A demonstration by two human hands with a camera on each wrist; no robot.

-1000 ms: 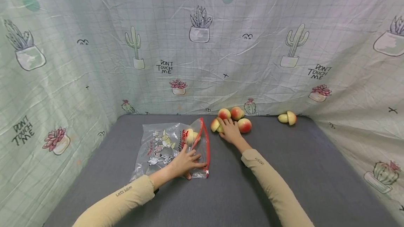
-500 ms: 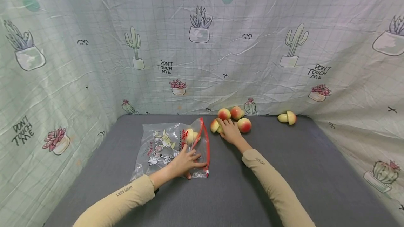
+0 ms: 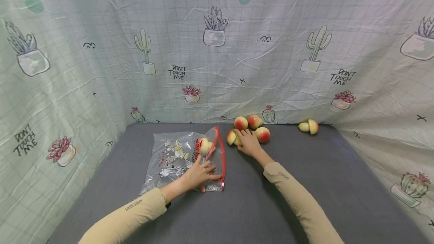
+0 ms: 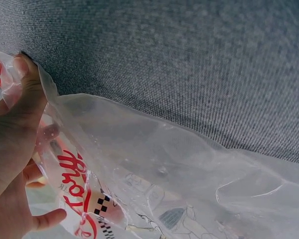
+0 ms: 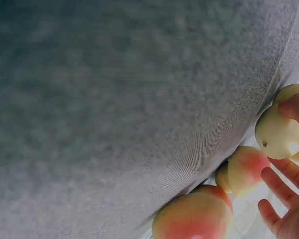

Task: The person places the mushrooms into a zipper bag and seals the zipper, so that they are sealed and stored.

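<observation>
My left hand (image 3: 199,174) is at the mouth of a clear zip bag (image 4: 139,129) with red trim and cartoon prints, which lies flat. Its fingers spread over the red edge, the thumb at the near edge; plastic partly covers the thumb in the left wrist view. One pale toy mushroom (image 3: 204,147) shows through the bag near its mouth. To the right, my right hand (image 3: 250,142) holds a yellow-and-red toy mushroom (image 3: 232,137) lying on its side. In the right wrist view, thumb and index finger touch that mushroom's pale stem (image 5: 276,132).
Behind the right hand sit two red-and-yellow toy mushrooms, one left (image 3: 241,123) and one right (image 3: 254,121). A third red-capped mushroom (image 3: 262,134) is just right of the fingers. Another mushroom (image 3: 309,127) lies at the far right back corner. A printed curtain (image 3: 217,70) surrounds the grey table (image 3: 237,217).
My right hand and forearm have shifted slightly right and down, the mushroom moving a very little with them. My left hand and the bag look unchanged.
</observation>
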